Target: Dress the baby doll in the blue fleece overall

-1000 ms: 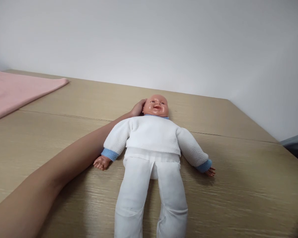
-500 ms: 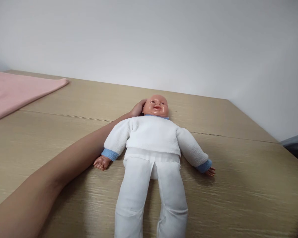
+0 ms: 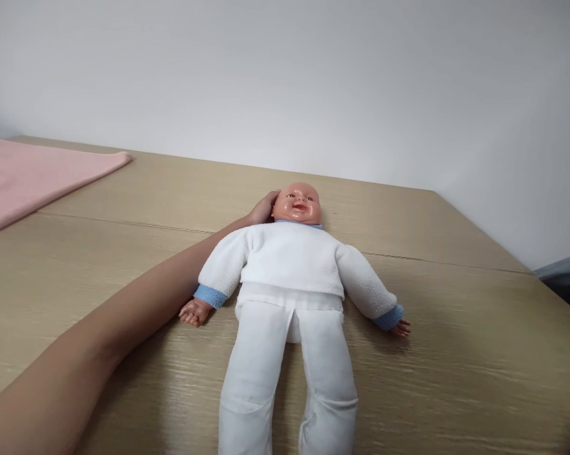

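Observation:
A baby doll (image 3: 289,259) in a white fleece top with blue cuffs and white trousers lies face up on the wooden table (image 3: 455,366), head toward the wall and arms spread. My left arm stretches across the table along the doll's side. My left hand (image 3: 263,207) is cupped against the side and back of the doll's head, its fingers curled round it and partly hidden behind it. My right hand does not show.
A pink cloth (image 3: 33,174) lies flat at the table's far left. A white wall (image 3: 285,76) runs directly behind the table. Something dark grey (image 3: 567,278) sits past the table's right edge.

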`<state>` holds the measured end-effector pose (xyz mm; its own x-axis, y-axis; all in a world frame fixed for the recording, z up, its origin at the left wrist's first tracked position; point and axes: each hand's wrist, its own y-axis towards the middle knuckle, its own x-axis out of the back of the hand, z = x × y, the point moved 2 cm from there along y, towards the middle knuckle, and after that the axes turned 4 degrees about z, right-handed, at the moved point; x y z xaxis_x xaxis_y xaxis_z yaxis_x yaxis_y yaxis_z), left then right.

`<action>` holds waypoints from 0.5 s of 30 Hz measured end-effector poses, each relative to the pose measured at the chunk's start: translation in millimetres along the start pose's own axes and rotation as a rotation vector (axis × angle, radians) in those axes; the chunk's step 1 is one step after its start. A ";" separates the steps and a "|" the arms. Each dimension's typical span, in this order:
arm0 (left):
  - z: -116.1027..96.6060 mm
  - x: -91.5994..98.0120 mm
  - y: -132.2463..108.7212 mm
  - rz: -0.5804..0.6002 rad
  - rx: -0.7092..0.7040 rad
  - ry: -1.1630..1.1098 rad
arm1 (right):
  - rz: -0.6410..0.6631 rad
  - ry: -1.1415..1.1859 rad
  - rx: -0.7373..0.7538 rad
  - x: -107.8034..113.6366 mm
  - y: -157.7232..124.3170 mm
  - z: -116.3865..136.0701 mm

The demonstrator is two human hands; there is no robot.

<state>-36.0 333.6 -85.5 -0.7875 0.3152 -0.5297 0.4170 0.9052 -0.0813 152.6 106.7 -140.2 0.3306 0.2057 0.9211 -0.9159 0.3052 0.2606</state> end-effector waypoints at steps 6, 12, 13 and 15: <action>2.3 -4.6 -5.2 0.040 0.001 0.011 | -0.209 0.203 -0.010 72.4 65.2 -42.8; 3.7 -3.1 -6.5 0.009 -0.015 0.033 | -0.465 0.291 -0.105 164.6 145.8 -68.1; 4.0 -2.4 -6.6 0.011 -0.013 0.029 | -0.471 0.320 -0.117 158.1 135.6 -46.3; 4.1 -0.4 -7.3 0.027 -0.020 0.012 | -0.412 0.378 -0.136 128.8 97.4 16.4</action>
<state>-36.9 325.7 -88.1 -0.7817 0.3427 -0.5210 0.4287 0.9021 -0.0499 102.1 147.6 8.6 0.7355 0.3551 0.5770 -0.6649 0.5423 0.5136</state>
